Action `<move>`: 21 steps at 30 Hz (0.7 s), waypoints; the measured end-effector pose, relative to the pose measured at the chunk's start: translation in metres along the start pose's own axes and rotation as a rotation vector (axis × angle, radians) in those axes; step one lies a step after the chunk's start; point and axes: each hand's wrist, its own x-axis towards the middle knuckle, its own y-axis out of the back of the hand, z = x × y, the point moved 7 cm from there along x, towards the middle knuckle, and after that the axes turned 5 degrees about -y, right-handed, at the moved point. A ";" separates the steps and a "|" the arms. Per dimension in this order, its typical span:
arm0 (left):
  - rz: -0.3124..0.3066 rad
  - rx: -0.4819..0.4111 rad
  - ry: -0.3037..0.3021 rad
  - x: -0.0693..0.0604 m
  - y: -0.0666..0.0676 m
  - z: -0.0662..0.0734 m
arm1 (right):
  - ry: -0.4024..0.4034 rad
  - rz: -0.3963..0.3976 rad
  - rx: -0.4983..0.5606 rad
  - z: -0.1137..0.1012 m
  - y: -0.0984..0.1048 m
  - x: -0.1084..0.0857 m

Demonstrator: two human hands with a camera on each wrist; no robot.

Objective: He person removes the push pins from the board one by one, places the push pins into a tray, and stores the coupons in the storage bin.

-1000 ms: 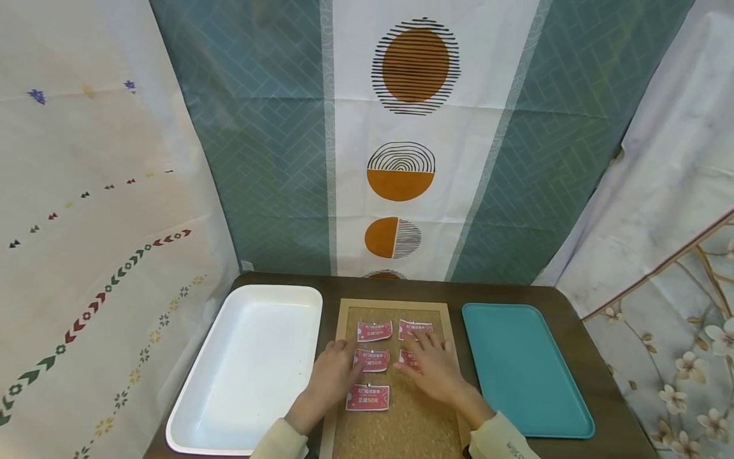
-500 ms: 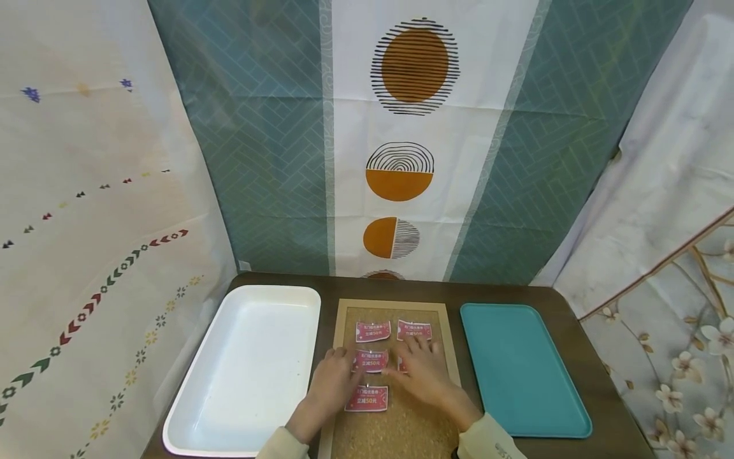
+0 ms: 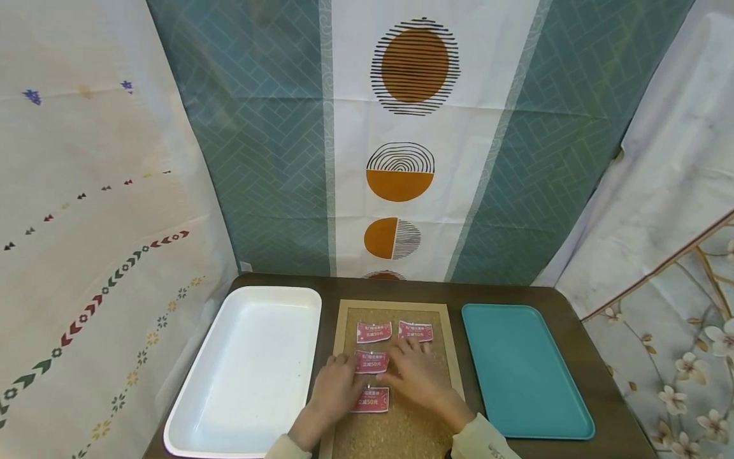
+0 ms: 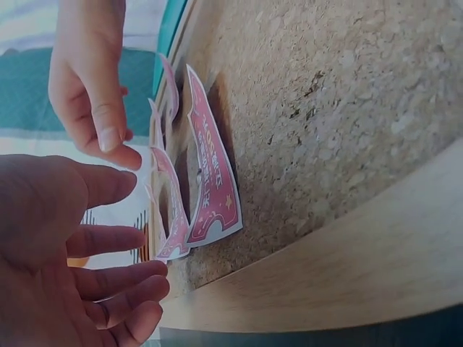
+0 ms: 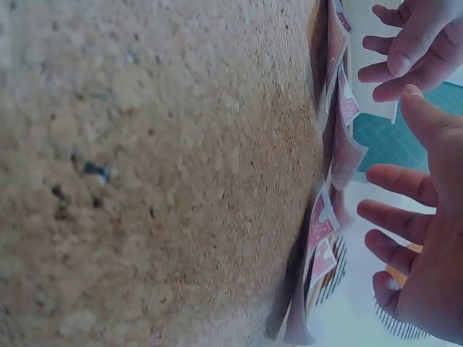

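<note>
Several pink paper coupons with white edges are fixed to a wood-framed cork board (image 3: 395, 433). In the head view, one coupon (image 3: 374, 332) is at the upper left, another coupon (image 3: 415, 331) at the upper right, with a middle-left coupon (image 3: 371, 362) and a lower-left coupon (image 3: 371, 400) below. My left hand (image 3: 335, 389) hovers beside the two lower ones, fingers loosely spread and holding nothing. Over the board's right half, my right hand (image 3: 421, 379) is also spread and holds nothing; it hides the middle-right coupon. In the left wrist view, the nearest coupon (image 4: 213, 166) curls off the cork.
A white tray (image 3: 172, 417) lies left of the board and a flat teal tray (image 3: 527, 370) lies right of it. They rest on a dark brown table (image 3: 441, 291). Patterned cloths hang behind and at both sides.
My right hand has drawn left and toward me, uncovering the upper-right coupon. My left hand has dropped slightly nearer and now covers the left end of the lower-left coupon.
</note>
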 end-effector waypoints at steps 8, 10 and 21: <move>-0.025 -0.051 0.037 -0.009 -0.002 0.003 | 0.034 0.029 -0.027 -0.006 -0.006 0.001; -0.022 -0.059 0.051 -0.010 -0.002 0.002 | 0.044 0.041 -0.038 -0.007 -0.006 0.001; 0.031 -0.098 0.114 -0.018 -0.012 -0.005 | 0.102 0.045 -0.055 -0.017 -0.015 0.005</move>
